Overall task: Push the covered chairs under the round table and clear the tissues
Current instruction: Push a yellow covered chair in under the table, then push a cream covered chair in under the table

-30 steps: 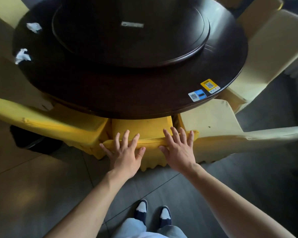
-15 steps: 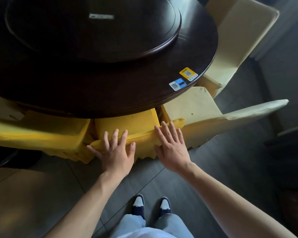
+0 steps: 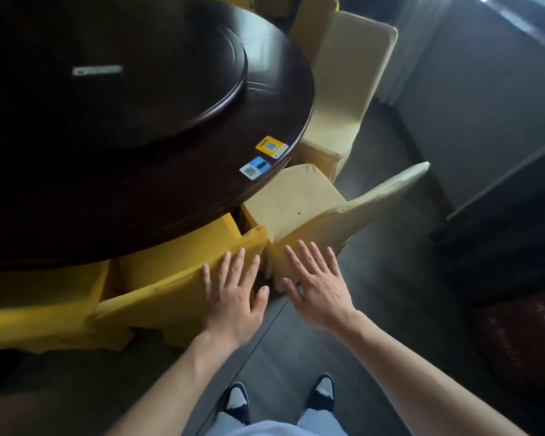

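Observation:
A dark round table (image 3: pixel 177 190) with a raised turntable (image 3: pixel 114 89) fills the upper left. A yellow-covered chair (image 3: pixel 170 287) is tucked under its near edge; my left hand (image 3: pixel 233 294) lies flat and open on the top of its back. My right hand (image 3: pixel 318 281) hovers open in front of the lower side of a pale cream-covered chair (image 3: pixel 299 199), whose seat sticks out from the table at an angle. A second cream chair (image 3: pixel 343 89) stands behind it, pulled out. No tissues are in view.
Another yellow-covered chair (image 3: pixel 38 303) sits under the table at the left. Two QR stickers (image 3: pixel 265 158) lie near the table's rim. Grey tiled floor (image 3: pixel 390 294) spreads to the right, with a wall (image 3: pixel 485 105) and dark furniture (image 3: pixel 501 240) beyond. My shoes (image 3: pixel 280 401) are at the bottom.
The view has swung right, so the tissues have left the frame. My right hand has come off the yellow chair's back and shifted toward the cream chair; my left hand slid right along the back.

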